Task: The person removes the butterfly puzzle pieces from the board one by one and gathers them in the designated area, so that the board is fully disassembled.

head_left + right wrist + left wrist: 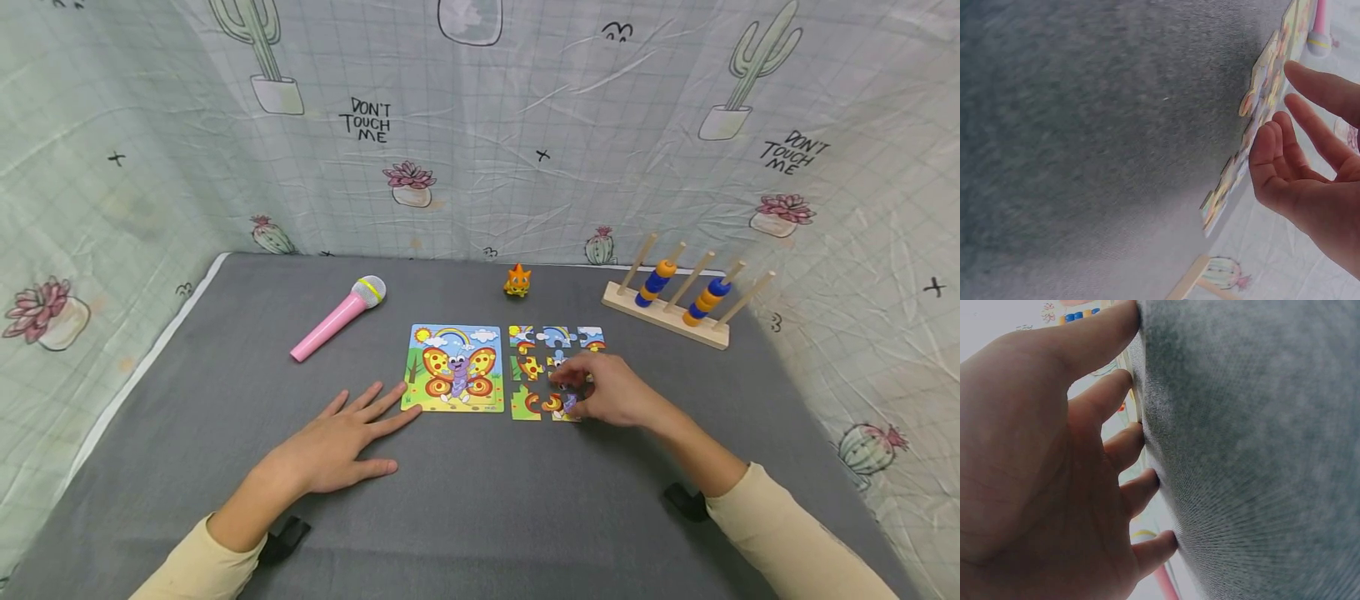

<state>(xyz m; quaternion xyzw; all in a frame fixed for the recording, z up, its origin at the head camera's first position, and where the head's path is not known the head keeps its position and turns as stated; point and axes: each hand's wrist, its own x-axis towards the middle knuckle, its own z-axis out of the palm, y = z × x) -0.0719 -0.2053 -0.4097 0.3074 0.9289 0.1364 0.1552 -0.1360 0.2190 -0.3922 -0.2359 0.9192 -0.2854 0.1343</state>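
Observation:
A square butterfly picture board [487, 400] lies flat in the middle of the grey table. To its right, several jigsaw pieces [527, 403] are laid out in rows with small gaps. My left hand [330, 450] rests palm down with its fingers spread, two fingertips touching the board's left edge. Over the right side of the pieces hovers my right hand [618, 392], its thumb and fingers bent but apart. In the right wrist view, a gap shows between thumb and fingers, with nothing held in it. The right hand hides some pieces in the head view.
A pink toy microphone [330, 323] lies at the back left. Behind the pieces stands a small orange figurine [517, 281]. At the back right is a wooden peg rack [667, 318] with blue and orange beads. Printed cloth [487, 108] hangs around the table.

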